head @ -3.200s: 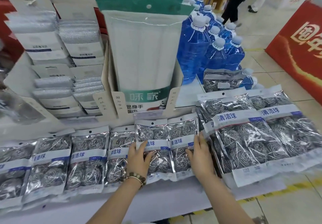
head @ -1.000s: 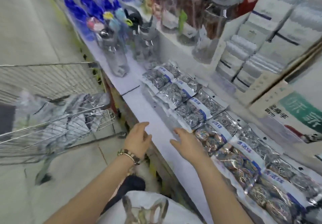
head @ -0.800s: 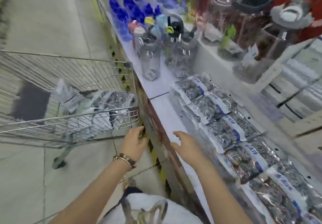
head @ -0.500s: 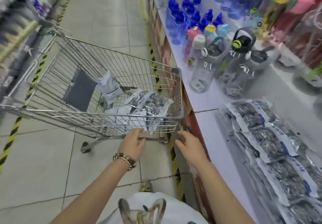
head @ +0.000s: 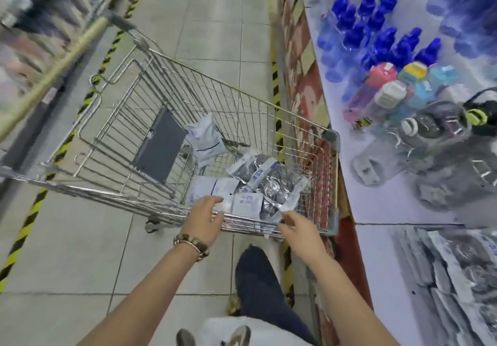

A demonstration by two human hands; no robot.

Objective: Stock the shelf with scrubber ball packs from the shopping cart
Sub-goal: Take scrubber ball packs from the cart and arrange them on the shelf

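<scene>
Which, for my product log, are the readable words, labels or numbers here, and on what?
None can be read.
Scrubber ball packs in the shopping cart: blue print on white bands, too blurred.
White pack back: blue mark, too small.
Shelf packs: blurred.

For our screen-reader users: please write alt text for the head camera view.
A person's open left hand and right hand hover at the near rim of a shopping cart, close to scrubber ball packs heaped in its corner. Beside it, a white shelf holds bottles and more packs.
</scene>
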